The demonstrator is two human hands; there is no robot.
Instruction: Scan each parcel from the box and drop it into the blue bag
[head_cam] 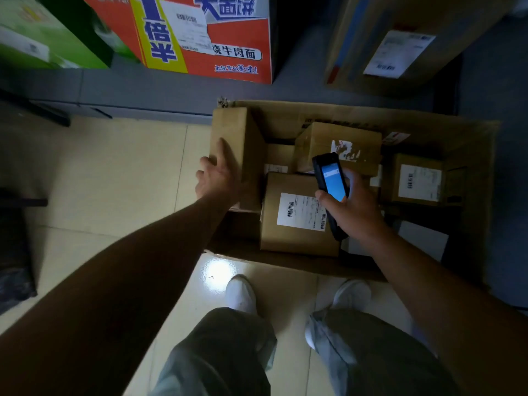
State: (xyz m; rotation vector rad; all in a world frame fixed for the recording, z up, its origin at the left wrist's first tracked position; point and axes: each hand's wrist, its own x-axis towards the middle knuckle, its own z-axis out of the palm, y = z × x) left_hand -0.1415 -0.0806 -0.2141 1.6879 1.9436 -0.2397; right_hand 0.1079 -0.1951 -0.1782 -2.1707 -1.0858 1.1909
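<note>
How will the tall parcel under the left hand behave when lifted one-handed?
The tall parcel looks rigid: plain cardboard with crisp edges. Standing on end at the edge of the box, it may tip if pushed. The left hand lies flat on smooth board, so a one-handed grip could slip.

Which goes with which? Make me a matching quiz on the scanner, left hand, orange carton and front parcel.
1 scanner
2 left hand
3 orange carton
4 front parcel

A lies in the box, label up
B gripped by the right hand
C touches the tall parcel
D on the grey ledge behind the box

Pairs: 1-B, 2-C, 3-D, 4-A
</note>
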